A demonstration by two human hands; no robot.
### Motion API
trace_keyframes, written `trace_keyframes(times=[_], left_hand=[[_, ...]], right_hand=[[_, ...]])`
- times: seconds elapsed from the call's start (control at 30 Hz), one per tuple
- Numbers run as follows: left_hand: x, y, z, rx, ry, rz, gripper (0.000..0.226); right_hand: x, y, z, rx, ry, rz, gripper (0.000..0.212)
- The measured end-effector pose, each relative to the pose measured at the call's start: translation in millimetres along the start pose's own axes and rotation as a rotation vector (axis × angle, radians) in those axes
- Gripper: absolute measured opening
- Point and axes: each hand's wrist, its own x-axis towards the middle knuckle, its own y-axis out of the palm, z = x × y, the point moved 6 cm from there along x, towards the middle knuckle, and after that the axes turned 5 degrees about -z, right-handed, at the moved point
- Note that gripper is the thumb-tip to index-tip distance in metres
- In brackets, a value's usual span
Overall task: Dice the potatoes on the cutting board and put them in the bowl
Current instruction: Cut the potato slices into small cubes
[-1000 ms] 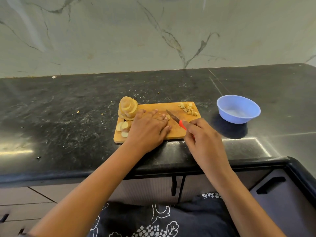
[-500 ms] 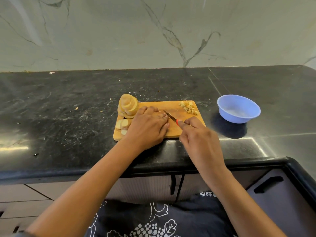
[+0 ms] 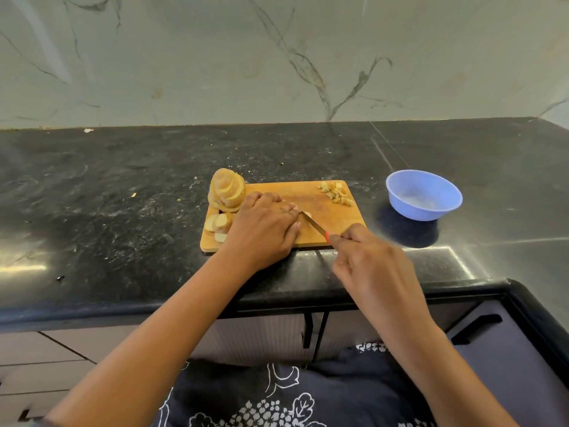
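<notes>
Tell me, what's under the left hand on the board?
Only a pale bit of potato peeks out past the left hand, beside the knife blade. Whatever else lies under it on the cutting board is covered.

No readable text, label, brand, number or sign shows on anything here.

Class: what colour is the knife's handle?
The knife handle is orange-red, best seen in the head view, poking from the right hand.
</notes>
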Motion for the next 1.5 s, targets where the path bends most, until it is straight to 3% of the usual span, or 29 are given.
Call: trace_keyframes(times=[0.13, 0.47, 0.63, 0.9, 1.37, 1.5], left_hand=[[-1, -3, -2, -0.021, -0.01, -0.033, 0.051], [-3, -2, -6, -0.087, -0.003, -0.063, 0.049], [2, -8, 7, -0.108, -0.074, -0.116, 0.032], [22, -15, 13, -0.089, -0.1, -0.003, 0.029], [44, -13, 11, -0.085, -0.05, -0.051, 0.021], [54, -13, 14, -0.116, -0.011, -0.053, 0.027]], right_hand=[[-1, -12, -6, 0.039, 0.006, 0.004, 0.03], [15, 21, -14, 0.031, 0.003, -0.014, 0.034], [6, 20, -18, 0.013, -0.035, 0.0, 0.037], [2, 5, -26, 0.033, -0.061, 0.025, 0.038], [-3, -21, -48, 0.063, 0.022, -0.028, 0.034], [-2, -24, -49, 0.069, 0.043, -0.055, 0.033]])
